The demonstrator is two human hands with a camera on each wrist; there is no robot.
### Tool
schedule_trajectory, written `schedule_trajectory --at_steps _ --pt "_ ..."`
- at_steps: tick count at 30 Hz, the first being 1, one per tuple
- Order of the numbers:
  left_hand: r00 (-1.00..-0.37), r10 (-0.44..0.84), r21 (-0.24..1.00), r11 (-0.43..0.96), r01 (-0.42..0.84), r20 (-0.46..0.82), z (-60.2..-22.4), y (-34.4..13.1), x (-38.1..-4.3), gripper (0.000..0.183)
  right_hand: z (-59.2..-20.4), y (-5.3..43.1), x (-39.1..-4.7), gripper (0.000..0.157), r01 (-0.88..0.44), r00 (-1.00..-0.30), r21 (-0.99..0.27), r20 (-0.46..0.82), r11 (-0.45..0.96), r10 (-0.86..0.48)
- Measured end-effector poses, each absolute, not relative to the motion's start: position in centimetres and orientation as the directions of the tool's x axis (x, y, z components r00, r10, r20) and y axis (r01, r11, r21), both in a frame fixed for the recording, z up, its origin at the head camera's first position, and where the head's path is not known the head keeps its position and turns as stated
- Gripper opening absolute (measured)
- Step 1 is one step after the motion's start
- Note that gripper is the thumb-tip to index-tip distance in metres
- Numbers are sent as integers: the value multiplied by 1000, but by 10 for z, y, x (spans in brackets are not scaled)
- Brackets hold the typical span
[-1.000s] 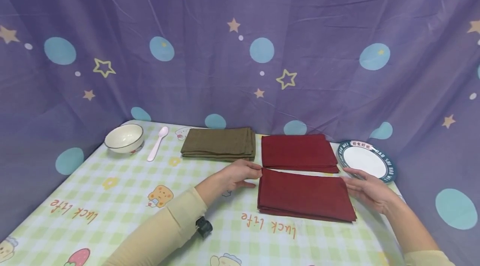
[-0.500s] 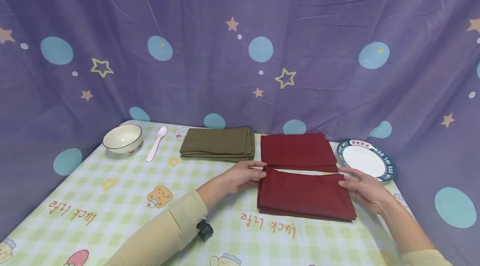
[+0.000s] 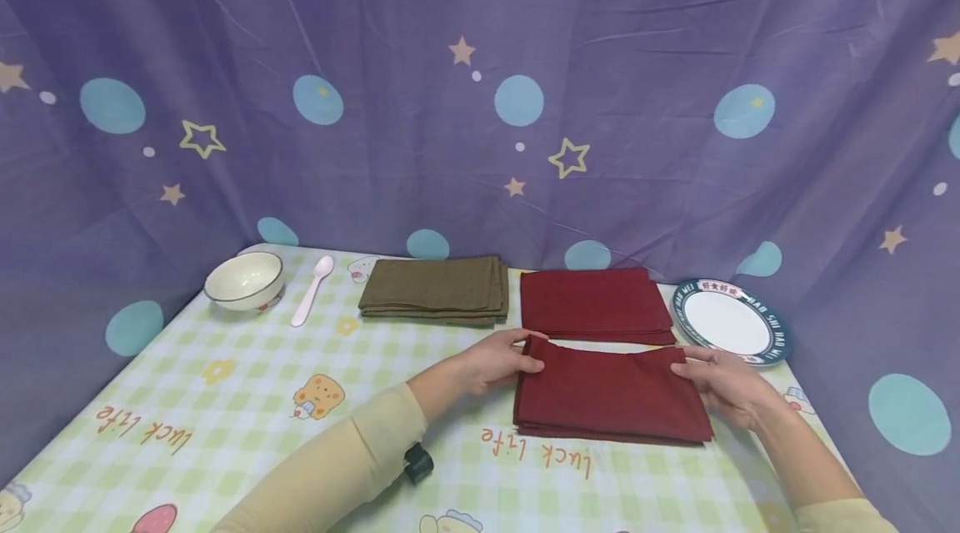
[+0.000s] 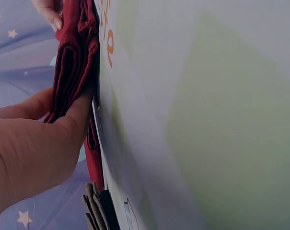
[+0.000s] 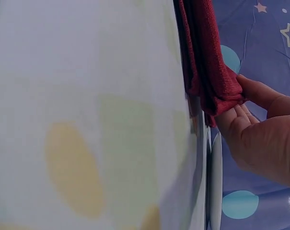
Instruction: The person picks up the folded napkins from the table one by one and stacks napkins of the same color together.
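A folded dark red cloth [image 3: 611,395] lies in front, right of the middle of the table. My left hand [image 3: 497,362] pinches its far left corner, thumb on top and fingers underneath. At the far right corner my right hand [image 3: 727,387] pinches it the same way. Between the hands the far edge dips slightly, with both corners raised. In the left wrist view the stacked layers of the red cloth [image 4: 70,72] sit between thumb and fingers. The right wrist view shows the corner of the red cloth [image 5: 221,91] gripped by my right hand [image 5: 272,132].
Just behind lies a second folded red cloth [image 3: 592,304], with a green-rimmed white plate [image 3: 723,320] to its right. A folded brown cloth [image 3: 431,287], a pink spoon [image 3: 312,293] and a white bowl [image 3: 243,279] stand leftward along the back. A purple curtain [image 3: 420,158] hangs behind the checked tablecloth [image 3: 247,433].
Both hands have moved from beside the front red cloth's far corners to pinching them, thumbs now on top. The far corners have come up and slightly toward me. Other things stay put.
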State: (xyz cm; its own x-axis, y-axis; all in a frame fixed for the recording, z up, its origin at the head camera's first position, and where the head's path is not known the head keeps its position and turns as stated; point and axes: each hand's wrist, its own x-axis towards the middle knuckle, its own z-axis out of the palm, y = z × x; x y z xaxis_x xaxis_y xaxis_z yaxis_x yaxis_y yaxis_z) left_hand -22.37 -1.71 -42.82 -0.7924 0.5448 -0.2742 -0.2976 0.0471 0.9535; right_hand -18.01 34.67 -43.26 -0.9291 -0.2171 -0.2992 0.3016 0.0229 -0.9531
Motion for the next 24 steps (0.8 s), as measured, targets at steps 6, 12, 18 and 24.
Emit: schedule_trajectory --at_steps 6,12,18,24 --pt "-804 512 948 70 -311 -302 -429 -16 -225 51 -434 346 -178 39 302 -934 -951 -281 -63 -222" --pt "-822 474 947 103 -303 -315 -428 -20 -227 44 -435 346 -180 33 295 -931 -942 -247 -157 -268" --pt "-825 465 945 103 -310 -322 -429 -25 -231 41 -437 348 -180 31 296 -932 -939 -245 -173 -267" --pt "-836 454 948 72 -310 -308 -429 -28 -235 41 -439 350 -182 32 298 -933 -938 -246 -178 -264"
